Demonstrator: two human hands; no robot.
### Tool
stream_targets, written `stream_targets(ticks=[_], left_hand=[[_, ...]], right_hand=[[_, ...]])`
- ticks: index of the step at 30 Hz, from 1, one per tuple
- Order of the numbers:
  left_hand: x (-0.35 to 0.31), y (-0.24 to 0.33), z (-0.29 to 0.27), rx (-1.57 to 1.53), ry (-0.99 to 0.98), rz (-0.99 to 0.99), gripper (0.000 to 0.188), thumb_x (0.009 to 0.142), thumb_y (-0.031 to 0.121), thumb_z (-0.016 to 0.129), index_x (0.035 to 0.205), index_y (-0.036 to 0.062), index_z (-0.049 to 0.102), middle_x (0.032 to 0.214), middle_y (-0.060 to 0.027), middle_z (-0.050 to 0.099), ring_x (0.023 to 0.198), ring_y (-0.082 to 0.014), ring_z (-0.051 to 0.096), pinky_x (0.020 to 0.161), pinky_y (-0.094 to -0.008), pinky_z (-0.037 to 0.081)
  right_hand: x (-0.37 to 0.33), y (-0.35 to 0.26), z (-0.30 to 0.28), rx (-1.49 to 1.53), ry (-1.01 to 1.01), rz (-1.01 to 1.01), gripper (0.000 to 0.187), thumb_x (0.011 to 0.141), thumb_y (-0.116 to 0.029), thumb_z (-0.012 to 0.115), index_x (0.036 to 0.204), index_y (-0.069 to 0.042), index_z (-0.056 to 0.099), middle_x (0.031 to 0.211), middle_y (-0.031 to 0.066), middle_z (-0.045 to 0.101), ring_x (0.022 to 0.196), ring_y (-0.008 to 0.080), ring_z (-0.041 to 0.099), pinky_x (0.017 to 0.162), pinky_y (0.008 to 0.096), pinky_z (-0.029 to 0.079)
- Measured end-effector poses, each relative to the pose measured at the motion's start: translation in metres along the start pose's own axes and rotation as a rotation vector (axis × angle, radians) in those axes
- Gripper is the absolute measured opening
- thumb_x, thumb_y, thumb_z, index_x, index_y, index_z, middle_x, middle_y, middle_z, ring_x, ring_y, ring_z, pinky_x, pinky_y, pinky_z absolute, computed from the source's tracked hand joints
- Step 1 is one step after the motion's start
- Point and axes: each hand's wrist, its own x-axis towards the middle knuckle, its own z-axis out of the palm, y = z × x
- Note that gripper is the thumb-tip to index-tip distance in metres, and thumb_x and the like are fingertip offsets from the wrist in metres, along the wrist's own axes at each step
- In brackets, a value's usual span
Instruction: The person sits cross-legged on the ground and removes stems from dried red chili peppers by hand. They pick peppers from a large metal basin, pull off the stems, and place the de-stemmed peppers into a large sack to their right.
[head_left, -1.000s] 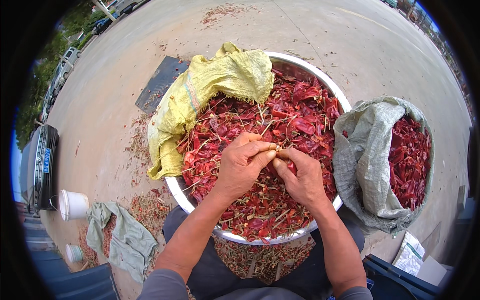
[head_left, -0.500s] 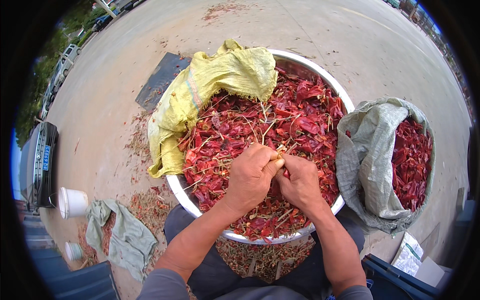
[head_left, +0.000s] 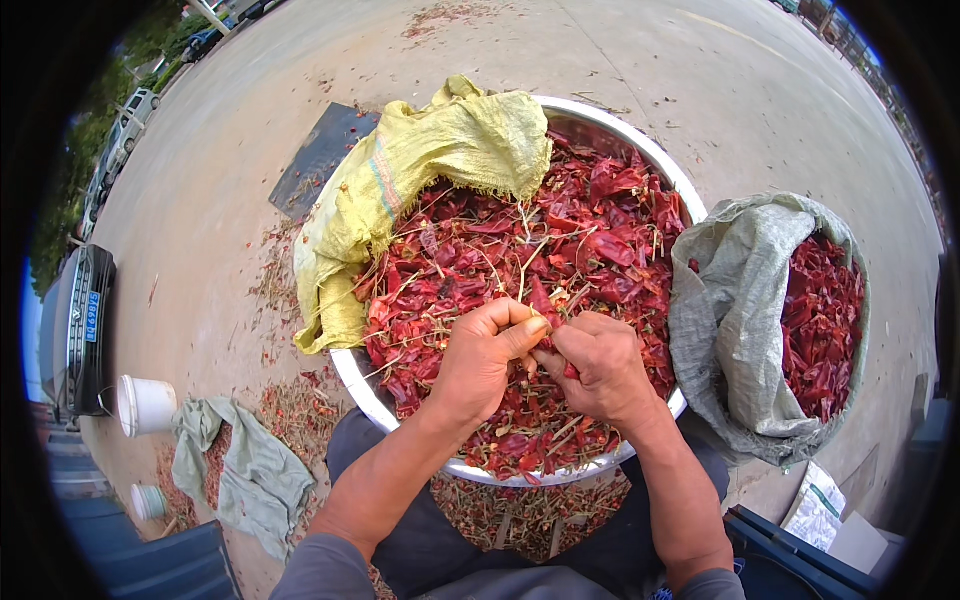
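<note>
Both my hands work over a wide silver-rimmed basin [head_left: 352,385] heaped with dried red chilies [head_left: 600,245] and pale stalks. My left hand [head_left: 482,358] is closed, thumb and forefinger pinching a chili stem that its fingertips mostly cover. Close beside it, my right hand [head_left: 603,365] is curled with bits of red chili showing between its fingers. The fingertips of the two hands nearly meet. Over the basin's far left rim drapes a yellow woven sack [head_left: 430,150], its frayed edge lying on the chilies.
To the right stands a grey-green woven sack [head_left: 735,300] full of red chilies. At left are a white bucket [head_left: 147,405], a smaller tub [head_left: 148,501] and a crumpled green sack [head_left: 255,485]. Chili scraps litter the concrete. A dark car [head_left: 80,330] is parked beyond.
The hands have drawn slightly apart and toward me. My left hand has turned so its thumb pinch shows, and my right hand's fingers have curled further in.
</note>
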Motion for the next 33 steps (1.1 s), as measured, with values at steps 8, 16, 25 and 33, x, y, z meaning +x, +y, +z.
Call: stream_targets(ticks=[8,16,25,33], left_hand=[[-0.009,0.010,0.008,0.100,0.091,0.069,0.009,0.097,0.011,0.064,0.093,0.0025,0.062,0.082,-0.0025,0.063,0.066,-0.0072,0.055,0.055,-0.0216,0.044],[0.026,0.069,-0.066,-0.100,0.447,0.562,0.009,0.097,0.008,0.062,0.103,0.0020,0.061,0.091,-0.0043,0.064,0.074,-0.0099,0.058,0.063,-0.0260,0.048],[0.079,0.053,-0.154,0.966,0.489,0.269,0.036,0.090,0.014,0.069,0.121,-0.0015,0.062,0.105,-0.0129,0.071,0.092,-0.0186,0.067,0.087,-0.0297,0.052],[0.125,-0.006,-0.150,1.661,0.258,0.006,0.031,0.084,0.018,0.073,0.111,0.0036,0.068,0.094,-0.0223,0.070,0.092,-0.0358,0.068,0.082,-0.0471,0.052]], right_hand=[[0.002,-0.013,0.014,0.219,0.066,0.076,0.032,0.082,-0.014,0.073,0.068,-0.004,0.046,0.062,0.0104,0.049,0.057,0.0296,0.052,0.052,0.0412,0.040],[-0.030,-0.035,0.043,-0.021,-0.310,-0.156,0.018,0.070,-0.013,0.068,0.074,-0.009,0.051,0.069,0.0050,0.054,0.070,0.0246,0.061,0.059,0.0380,0.051],[-0.002,-0.008,0.001,0.928,0.111,0.637,0.022,0.099,-0.021,0.062,0.099,0.001,0.067,0.087,0.0033,0.070,0.079,0.0097,0.064,0.071,0.0260,0.051],[-0.005,0.020,-0.006,1.086,0.229,0.732,0.022,0.097,-0.009,0.059,0.116,0.002,0.062,0.097,0.0066,0.069,0.085,0.0134,0.067,0.079,0.0265,0.053]])
